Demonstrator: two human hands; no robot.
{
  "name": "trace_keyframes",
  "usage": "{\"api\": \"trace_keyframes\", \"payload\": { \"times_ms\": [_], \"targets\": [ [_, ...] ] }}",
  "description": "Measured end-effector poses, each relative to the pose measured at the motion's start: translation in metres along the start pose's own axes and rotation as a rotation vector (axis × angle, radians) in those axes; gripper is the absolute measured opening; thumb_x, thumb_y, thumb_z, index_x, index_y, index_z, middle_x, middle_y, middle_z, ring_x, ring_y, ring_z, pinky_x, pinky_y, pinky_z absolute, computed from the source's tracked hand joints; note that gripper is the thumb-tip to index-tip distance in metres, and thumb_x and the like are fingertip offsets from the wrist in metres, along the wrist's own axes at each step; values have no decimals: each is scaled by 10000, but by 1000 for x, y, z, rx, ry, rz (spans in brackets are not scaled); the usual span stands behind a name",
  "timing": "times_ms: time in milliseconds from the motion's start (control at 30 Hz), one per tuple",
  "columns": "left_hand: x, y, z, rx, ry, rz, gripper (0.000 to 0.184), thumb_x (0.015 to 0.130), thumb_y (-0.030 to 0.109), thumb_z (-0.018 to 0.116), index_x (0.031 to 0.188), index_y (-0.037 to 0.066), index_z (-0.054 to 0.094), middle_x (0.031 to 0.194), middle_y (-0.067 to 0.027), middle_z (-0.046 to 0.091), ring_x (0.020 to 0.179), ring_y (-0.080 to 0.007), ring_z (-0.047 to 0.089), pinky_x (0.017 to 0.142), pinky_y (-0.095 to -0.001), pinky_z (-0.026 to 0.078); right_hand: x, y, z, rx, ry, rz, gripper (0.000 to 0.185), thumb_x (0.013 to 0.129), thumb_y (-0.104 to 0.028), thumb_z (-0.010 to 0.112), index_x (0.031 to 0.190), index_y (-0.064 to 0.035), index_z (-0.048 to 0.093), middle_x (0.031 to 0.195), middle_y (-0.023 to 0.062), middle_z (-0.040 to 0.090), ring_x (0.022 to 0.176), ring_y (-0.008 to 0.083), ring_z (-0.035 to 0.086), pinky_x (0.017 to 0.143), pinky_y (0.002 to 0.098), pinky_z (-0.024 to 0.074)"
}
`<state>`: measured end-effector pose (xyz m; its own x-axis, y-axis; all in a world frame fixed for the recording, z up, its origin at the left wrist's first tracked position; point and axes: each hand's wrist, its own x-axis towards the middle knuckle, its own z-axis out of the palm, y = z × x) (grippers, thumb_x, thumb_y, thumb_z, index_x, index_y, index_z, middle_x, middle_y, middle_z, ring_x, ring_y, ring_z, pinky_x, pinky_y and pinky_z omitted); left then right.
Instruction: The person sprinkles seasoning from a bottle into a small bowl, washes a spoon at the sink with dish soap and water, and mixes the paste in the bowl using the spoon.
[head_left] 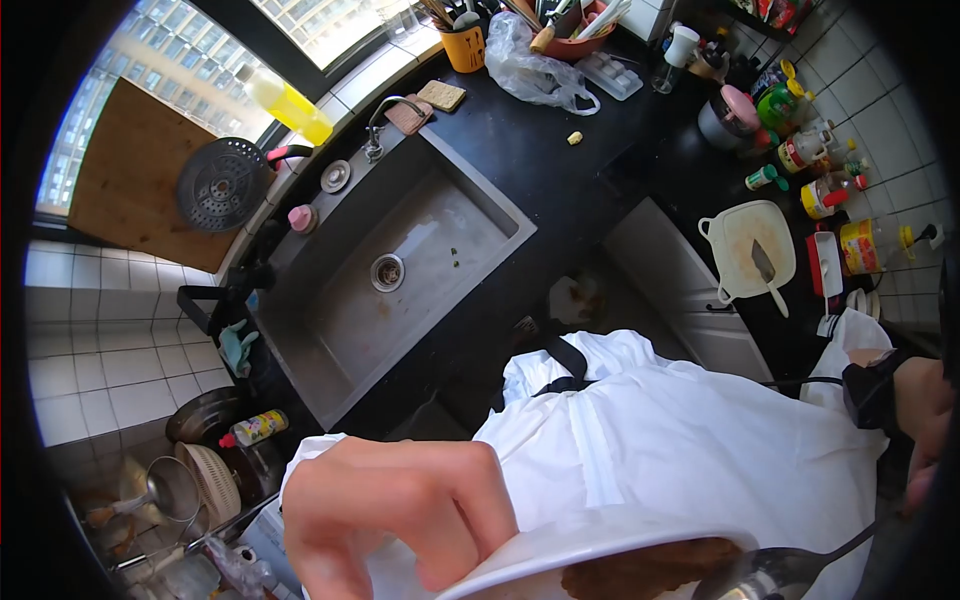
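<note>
My left hand (400, 500) grips the rim of a white bowl (590, 535) at the bottom of the head view, its fingers bent over the edge. Something brown (650, 570) lies inside the bowl. At the far right edge my right hand (925, 440) shows only in part, dark and blurred, with a black band at the wrist. A metal spoon or ladle (775, 572) reaches over the bowl, and its handle runs up towards my right hand. Shadow hides how the fingers hold it.
A grey sink (430, 235) with a faucet (374, 140) is set in the black counter. To the right lie a white cutting board (745, 235) with a knife (765, 265) and several bottles (800, 150). A dish rack (170, 530) stands at lower left.
</note>
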<state>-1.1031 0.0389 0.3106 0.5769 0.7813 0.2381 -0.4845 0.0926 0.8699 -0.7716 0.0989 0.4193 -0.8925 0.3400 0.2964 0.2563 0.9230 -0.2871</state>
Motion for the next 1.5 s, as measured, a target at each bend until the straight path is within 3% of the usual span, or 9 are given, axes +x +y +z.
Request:
{"api": "trace_keyframes", "payload": {
  "times_ms": [167, 433, 533, 700, 800, 967, 1133, 1300, 1500],
  "targets": [
    [7, -12, 7, 54, -36, 204, 312, 737, 256, 734, 720, 6, 547, 745, -159, 562, 689, -175, 523, 541, -240, 405, -3, -3, 8, -6, 71, 12, 144, 818, -192, 656, 957, -171, 624, 678, -28, 431, 493, 94, 405, 450, 239, 235],
    [0, -16, 1, 119, 129, 26, 468, 752, 378, 746, 793, -35, 531, 789, -171, 581, 669, -169, 560, 535, -255, 441, 5, 20, 10, -93, 58, -188, 284, 626, -89, 698, 898, -160, 734, 564, -51, 404, 424, 61, 325, 391, 227, 176],
    [-2, -21, 10, -104, 280, -74, 154, 748, 53, 665, 799, 9, 527, 817, -76, 536, 800, -177, 476, 708, -289, 374, 7, 41, 20, -99, 132, -344, 369, 572, -18, 656, 914, -125, 743, 534, -46, 412, 408, 61, 302, 373, 221, 168],
    [1, -13, 10, -47, 214, -103, 200, 741, 107, 689, 761, 14, 513, 815, -95, 536, 778, -177, 493, 679, -281, 380, 11, 45, 21, -104, 103, -420, 447, 519, -84, 655, 956, -117, 742, 547, -36, 391, 420, 58, 295, 384, 216, 178],
    [2, -9, 12, 10, 148, -2, 387, 736, 273, 747, 781, -48, 537, 850, -207, 584, 700, -201, 579, 583, -288, 482, 10, 33, 12, -106, -11, -385, 390, 558, -174, 710, 945, -207, 747, 597, -52, 362, 459, 53, 285, 406, 212, 171],
    [5, -23, 15, -24, 64, 277, 335, 734, 277, 748, 722, 10, 545, 771, -149, 566, 649, -165, 501, 527, -237, 403, 7, 21, 27, -122, 150, -368, 281, 683, -297, 736, 955, -361, 712, 721, -65, 367, 524, 75, 325, 459, 226, 233],
    [-1, -25, 34, -18, 200, 314, 292, 768, 268, 737, 766, 30, 567, 845, -169, 582, 683, -163, 521, 543, -222, 410, -8, -23, 27, -249, 109, 131, 269, 769, -284, 668, 998, -426, 667, 768, -56, 378, 581, 98, 386, 501, 230, 283],
    [17, -20, 7, 93, -103, 410, 302, 771, 290, 737, 751, 35, 576, 852, -180, 597, 681, -173, 546, 524, -224, 420, 17, -12, -12, -126, -324, -5, 290, 796, -250, 642, 1025, -427, 651, 790, -49, 380, 593, 106, 391, 498, 224, 279],
    [7, -7, 28, 13, 248, 61, 368, 748, 297, 747, 736, -22, 563, 807, -187, 588, 605, -174, 546, 494, -273, 430, 5, 23, 0, -5, -154, -291, 267, 762, -230, 664, 1012, -320, 684, 745, -48, 388, 547, 79, 346, 454, 218, 235]
  ]
}}
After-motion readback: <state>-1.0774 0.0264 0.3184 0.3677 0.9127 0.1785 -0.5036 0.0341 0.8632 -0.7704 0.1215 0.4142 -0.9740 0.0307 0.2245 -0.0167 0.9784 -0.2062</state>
